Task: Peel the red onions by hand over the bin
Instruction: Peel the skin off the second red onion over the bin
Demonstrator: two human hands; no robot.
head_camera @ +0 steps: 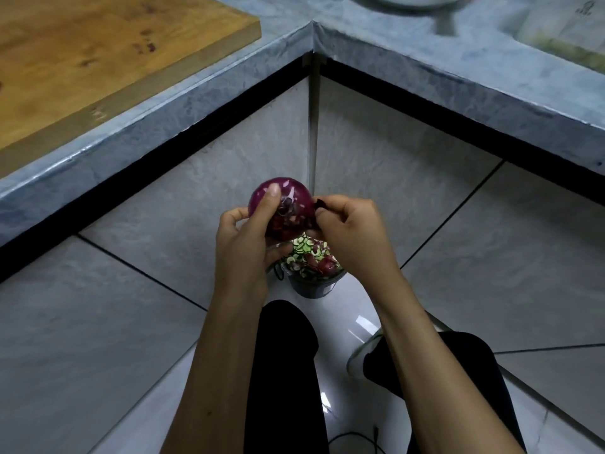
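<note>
Gripping onion (288, 204), hands (244, 244) (350, 234) above bin (314, 286).

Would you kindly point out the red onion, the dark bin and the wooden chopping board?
round red onion (296, 194): head view, shiny upper skin.
dark scrap-filled bin (312, 290): head view, outer wall.
thick wooden chopping board (98, 50): head view, top face.

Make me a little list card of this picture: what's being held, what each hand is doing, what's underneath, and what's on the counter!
held thing: round purple-red onion, partly peeled
left hand: grips the onion, thumb on top
right hand: pinches a dark strip of onion skin at the onion's side
underneath: small dark bin on the floor, holding green and red scraps
counter: grey marbled worktop with a thick wooden cutting board on it
floor: grey tiles
</note>
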